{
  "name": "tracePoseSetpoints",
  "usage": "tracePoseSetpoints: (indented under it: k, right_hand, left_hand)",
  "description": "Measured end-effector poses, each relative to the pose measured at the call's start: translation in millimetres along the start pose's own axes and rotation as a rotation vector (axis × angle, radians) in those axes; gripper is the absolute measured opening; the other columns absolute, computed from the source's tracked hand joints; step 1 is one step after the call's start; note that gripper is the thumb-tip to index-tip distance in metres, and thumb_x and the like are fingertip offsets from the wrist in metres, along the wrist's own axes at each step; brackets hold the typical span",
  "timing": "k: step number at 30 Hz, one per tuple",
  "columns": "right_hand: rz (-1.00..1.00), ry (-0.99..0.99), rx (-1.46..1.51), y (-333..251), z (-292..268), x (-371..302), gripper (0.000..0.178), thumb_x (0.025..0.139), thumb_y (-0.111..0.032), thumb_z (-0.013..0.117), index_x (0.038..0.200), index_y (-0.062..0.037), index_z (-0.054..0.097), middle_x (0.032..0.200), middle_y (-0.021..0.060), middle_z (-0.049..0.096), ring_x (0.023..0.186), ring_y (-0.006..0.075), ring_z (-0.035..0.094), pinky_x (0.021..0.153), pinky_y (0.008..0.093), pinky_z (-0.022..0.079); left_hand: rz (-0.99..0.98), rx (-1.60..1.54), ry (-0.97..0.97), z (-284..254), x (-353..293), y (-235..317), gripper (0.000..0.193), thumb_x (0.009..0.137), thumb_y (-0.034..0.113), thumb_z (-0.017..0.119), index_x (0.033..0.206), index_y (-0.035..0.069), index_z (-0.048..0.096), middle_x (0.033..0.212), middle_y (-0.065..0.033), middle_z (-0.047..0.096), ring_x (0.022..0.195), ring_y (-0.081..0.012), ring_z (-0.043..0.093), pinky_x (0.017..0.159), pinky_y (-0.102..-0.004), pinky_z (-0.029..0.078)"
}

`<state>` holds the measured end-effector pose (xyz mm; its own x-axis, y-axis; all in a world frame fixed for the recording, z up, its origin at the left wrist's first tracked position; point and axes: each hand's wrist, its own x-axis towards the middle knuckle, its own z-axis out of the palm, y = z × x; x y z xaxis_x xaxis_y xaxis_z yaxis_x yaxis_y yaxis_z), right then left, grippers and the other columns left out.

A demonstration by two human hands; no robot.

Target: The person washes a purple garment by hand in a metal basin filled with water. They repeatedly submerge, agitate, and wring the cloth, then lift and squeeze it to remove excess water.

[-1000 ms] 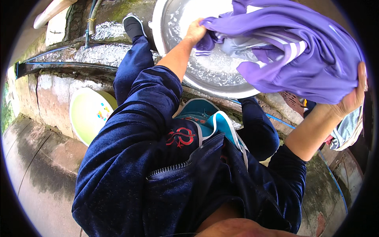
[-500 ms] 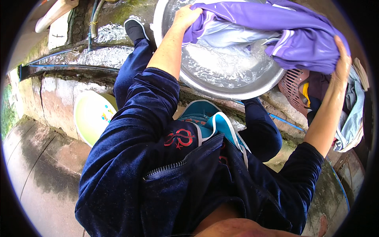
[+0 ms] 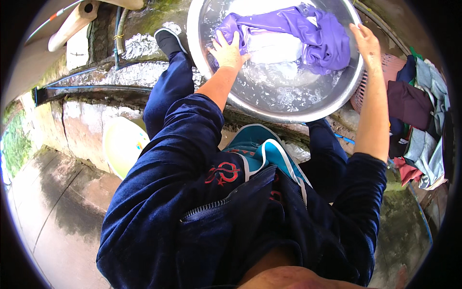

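A wet purple garment (image 3: 284, 21) with white trim lies bunched in a wide metal basin (image 3: 288, 115) that holds water. Spread fingers of my left hand (image 3: 230, 52) rest at the garment's left end, over the inner left side of the basin. At the basin's right rim is my right hand (image 3: 366, 44), off the cloth, with its fingers apart and nothing in them. Whether its fingertips touch the rim I cannot tell.
A pink plastic basket (image 3: 392, 65) with piled dark and light-blue clothes (image 3: 414, 103) stands right of the basin. To the left are a pale yellow-green tub (image 3: 120, 144) and a wooden handle (image 3: 72, 26). Blue piping (image 3: 101, 87) runs along the wet stone ledge.
The purple garment, stretched up between both hands before, has dropped into the basin. My right hand has let go of it and moved left; my left hand has opened and come down.
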<state>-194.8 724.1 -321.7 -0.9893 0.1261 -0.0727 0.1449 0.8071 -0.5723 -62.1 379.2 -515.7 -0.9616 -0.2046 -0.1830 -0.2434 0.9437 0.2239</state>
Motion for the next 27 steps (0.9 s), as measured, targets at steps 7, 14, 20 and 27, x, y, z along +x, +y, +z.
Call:
tracePoseSetpoints:
  k: [7, 14, 20, 27]
  right_hand:
    - [0.425, -0.796, 0.933, -4.4, 159.5, -133.6, 0.048, 0.096, -0.032, 0.052, 0.13, 0.001, 0.048, 0.121, 0.019, 0.06, 0.106, 0.0271, 0.062, 0.086, 0.0408, 0.055]
    - [1.0, -0.703, 1.262, 7.6, 226.6, -206.9, 0.087, 0.09, -0.061, 0.049, 0.146, -0.0008, 0.022, 0.137, 0.0228, 0.044, 0.119, 0.0417, 0.047, 0.087, 0.0573, 0.051]
    - [0.852, -0.713, 1.785, 3.5, 187.7, -170.7, 0.074, 0.091, -0.052, 0.052, 0.139, 0.0018, 0.034, 0.132, 0.0209, 0.051, 0.113, 0.0386, 0.056, 0.091, 0.0543, 0.049]
    - [0.64, -0.412, 1.943, -5.8, 173.8, -169.4, 0.056, 0.091, -0.037, 0.054, 0.13, 0.0024, 0.044, 0.124, 0.0181, 0.056, 0.109, 0.0319, 0.059, 0.091, 0.0475, 0.051]
  left_hand:
    - [0.121, 0.08, -0.588, 49.9, 47.9, -15.7, 0.054, 0.085, 0.038, 0.056, 0.135, 0.019, 0.049, 0.145, -0.0151, 0.037, 0.136, -0.0392, 0.033, 0.105, -0.0586, 0.031]
    - [0.35, -0.17, -0.171, 11.2, 20.2, 23.4, 0.043, 0.078, 0.033, 0.053, 0.108, 0.004, 0.065, 0.12, -0.0155, 0.061, 0.112, -0.0332, 0.055, 0.098, -0.0422, 0.042]
    - [0.931, -0.512, 0.143, -78.0, -33.6, 102.2, 0.025, 0.063, 0.026, 0.062, 0.076, 0.006, 0.067, 0.085, -0.0085, 0.063, 0.088, -0.0264, 0.057, 0.078, -0.0376, 0.043]
    - [1.115, -0.811, 0.223, -92.4, -98.9, 147.0, 0.019, 0.063, 0.023, 0.066, 0.056, 0.01, 0.054, 0.063, -0.0039, 0.049, 0.065, -0.0241, 0.051, 0.06, -0.0357, 0.042]
